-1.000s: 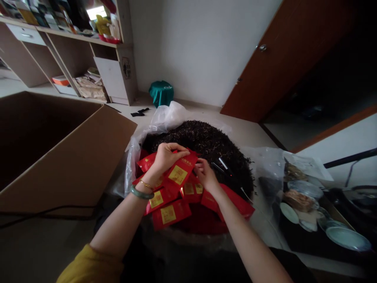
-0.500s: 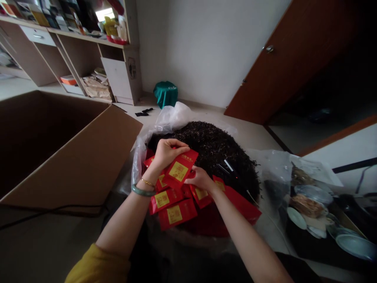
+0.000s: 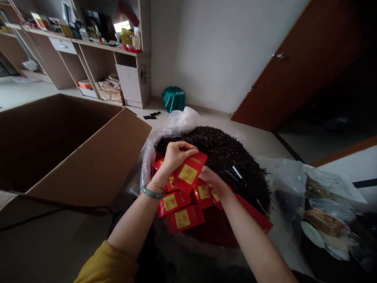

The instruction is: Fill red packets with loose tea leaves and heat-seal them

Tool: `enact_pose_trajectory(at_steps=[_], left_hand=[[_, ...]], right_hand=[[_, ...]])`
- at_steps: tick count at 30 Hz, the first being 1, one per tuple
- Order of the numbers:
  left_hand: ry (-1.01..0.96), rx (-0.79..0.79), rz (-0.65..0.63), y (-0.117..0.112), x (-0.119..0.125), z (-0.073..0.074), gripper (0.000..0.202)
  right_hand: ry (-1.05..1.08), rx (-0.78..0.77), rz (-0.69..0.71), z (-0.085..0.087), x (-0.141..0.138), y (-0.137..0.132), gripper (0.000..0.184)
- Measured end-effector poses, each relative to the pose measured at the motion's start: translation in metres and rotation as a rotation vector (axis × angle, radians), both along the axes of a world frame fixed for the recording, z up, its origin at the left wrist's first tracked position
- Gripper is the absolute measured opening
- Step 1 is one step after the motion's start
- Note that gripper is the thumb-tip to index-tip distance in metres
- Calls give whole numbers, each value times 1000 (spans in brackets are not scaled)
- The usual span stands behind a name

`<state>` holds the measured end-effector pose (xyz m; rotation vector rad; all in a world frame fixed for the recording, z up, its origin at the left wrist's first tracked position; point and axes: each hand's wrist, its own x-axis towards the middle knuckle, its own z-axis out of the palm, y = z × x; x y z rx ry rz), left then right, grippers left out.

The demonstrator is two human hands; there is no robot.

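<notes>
My left hand (image 3: 176,155) pinches the top edge of a red packet (image 3: 192,160) with a yellow label and gold lettering, tilted above the pile. At the packet's right edge, my right hand (image 3: 212,179) is closed on it, its fingertips partly hidden behind. Several more red packets (image 3: 186,218) lie below and around my hands, overlapping one another. Beyond them rises a large heap of dark, dry twisted leaves, like loose tea (image 3: 226,147), in a clear plastic liner (image 3: 149,159). A slim dark device with a white end (image 3: 237,172) and a red light rests on the leaves.
On the left stands an open cardboard box (image 3: 88,165). A green-covered bin (image 3: 173,98) is by the wall, near a shelf unit (image 3: 129,84). To the right are plastic sheeting (image 3: 284,177), a cable (image 3: 284,234), a pale dish (image 3: 312,234) and a brown door (image 3: 297,59).
The whole view has shifted, so everything sits further right and slightly lower. My right thumb, seen earlier on the packet's edge, is now less visible. My left hand keeps its pinch.
</notes>
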<state>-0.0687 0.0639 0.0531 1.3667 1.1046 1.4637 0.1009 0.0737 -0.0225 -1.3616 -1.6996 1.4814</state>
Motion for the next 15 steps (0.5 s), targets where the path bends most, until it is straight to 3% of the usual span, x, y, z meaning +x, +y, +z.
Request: enact_pose_trajectory(at_steps=[3, 7, 9, 15], left_hand=[[-107, -14, 58, -2, -8, 7, 21], [-247, -92, 153, -4, -23, 17, 24], [-298, -145, 128, -7, -27, 23, 25], [-252, -279, -9, -39, -31, 41, 27]], right_hand=[[46, -208, -27, 11, 23, -3, 22], [44, -340, -6, 17, 40, -21, 26], [-55, -318, 80, 16, 39, -33, 26], [-297, -10, 223, 12, 22, -45, 22]])
